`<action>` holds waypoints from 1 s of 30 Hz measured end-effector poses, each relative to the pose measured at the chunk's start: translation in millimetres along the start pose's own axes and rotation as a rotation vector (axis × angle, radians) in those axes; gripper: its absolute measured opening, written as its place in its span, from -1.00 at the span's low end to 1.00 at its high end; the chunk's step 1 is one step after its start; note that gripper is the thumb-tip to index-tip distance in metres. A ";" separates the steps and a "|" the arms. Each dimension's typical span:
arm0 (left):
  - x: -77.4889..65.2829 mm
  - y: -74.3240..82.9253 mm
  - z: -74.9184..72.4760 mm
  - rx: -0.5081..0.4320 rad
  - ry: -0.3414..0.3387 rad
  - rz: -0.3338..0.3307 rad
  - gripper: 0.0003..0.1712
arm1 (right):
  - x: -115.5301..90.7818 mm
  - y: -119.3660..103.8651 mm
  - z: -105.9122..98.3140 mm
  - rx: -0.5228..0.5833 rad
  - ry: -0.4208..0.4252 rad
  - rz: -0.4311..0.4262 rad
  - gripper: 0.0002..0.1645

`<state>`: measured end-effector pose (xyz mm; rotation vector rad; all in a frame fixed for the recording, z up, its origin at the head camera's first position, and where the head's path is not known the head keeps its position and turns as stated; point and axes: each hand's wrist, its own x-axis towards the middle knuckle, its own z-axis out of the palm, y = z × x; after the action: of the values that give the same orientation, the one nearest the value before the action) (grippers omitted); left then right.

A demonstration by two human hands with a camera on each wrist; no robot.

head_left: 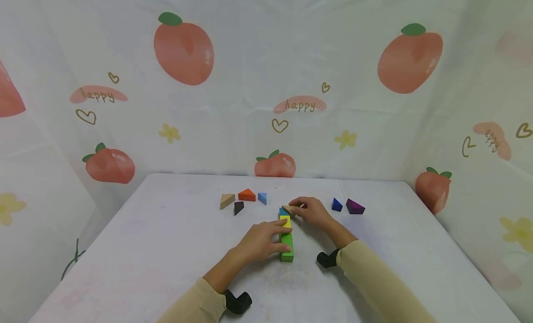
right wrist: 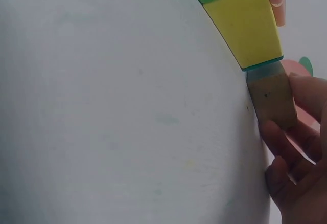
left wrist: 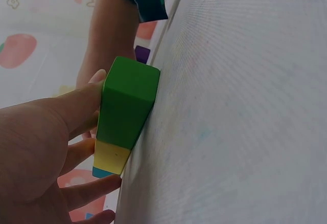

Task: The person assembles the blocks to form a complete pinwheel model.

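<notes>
A green block [head_left: 287, 257], a yellow block [right wrist: 246, 27] and a blue block [head_left: 282, 212] lie end to end in a row on the white table. From the left side, my left hand [head_left: 259, 241] touches the row, its thumb over the green block and its other fingers reaching across the yellow one. At the far end my right hand [head_left: 315, 213] pinches a natural-wood triangular block [right wrist: 273, 98] against the blue block. Much of the blue block is hidden in both wrist views.
Left of the row's far end lie another wooden triangle [head_left: 227, 201], a red triangle [head_left: 247, 195], a black block [head_left: 238, 208] and a light blue triangle [head_left: 263, 198]. To the right are a dark blue triangle [head_left: 337, 205] and a purple block [head_left: 355, 207]. A patterned cloth [head_left: 233, 142] hangs behind.
</notes>
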<state>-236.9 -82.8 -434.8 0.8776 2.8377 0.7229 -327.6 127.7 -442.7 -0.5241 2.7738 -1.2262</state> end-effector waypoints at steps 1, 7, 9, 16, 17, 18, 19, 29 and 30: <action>0.1 -0.2 0.0 0.001 0.001 0.001 -0.41 | -0.3 -0.2 0.3 0.001 0.003 -0.002 -0.77; -0.2 -0.4 -0.3 -0.005 0.005 0.009 -0.41 | -1.4 -0.7 1.8 0.016 0.007 -0.019 -0.79; -0.3 -0.7 -0.1 -0.007 0.006 0.012 -0.41 | -1.7 -1.0 2.4 0.020 0.003 -0.022 -0.79; -0.3 -1.3 0.7 -0.008 0.010 0.015 -0.41 | -2.1 -0.9 2.5 0.023 -0.004 -0.033 -0.78; -0.3 -1.3 0.7 -0.007 0.010 0.014 -0.41 | -2.0 -0.7 2.5 0.027 -0.007 -0.031 -0.78; -0.1 -1.4 0.8 -0.007 0.010 0.013 -0.41 | -1.7 -0.6 2.6 0.028 -0.010 -0.028 -0.78; 0.0 -1.6 0.8 -0.007 0.011 0.013 -0.40 | -1.5 -0.5 2.7 0.032 -0.012 -0.024 -0.78; 0.6 -1.8 1.0 -0.009 0.011 0.008 -0.41 | -2.0 -0.2 3.6 0.040 -0.017 -0.029 -0.78; 0.5 -1.7 1.0 -0.009 0.011 0.008 -0.41 | -2.2 -0.2 3.6 0.039 -0.017 -0.033 -0.78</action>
<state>-238.0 -83.4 -436.4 0.8865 2.8399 0.7433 -324.7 125.8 -445.2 -0.5771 2.7318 -1.2731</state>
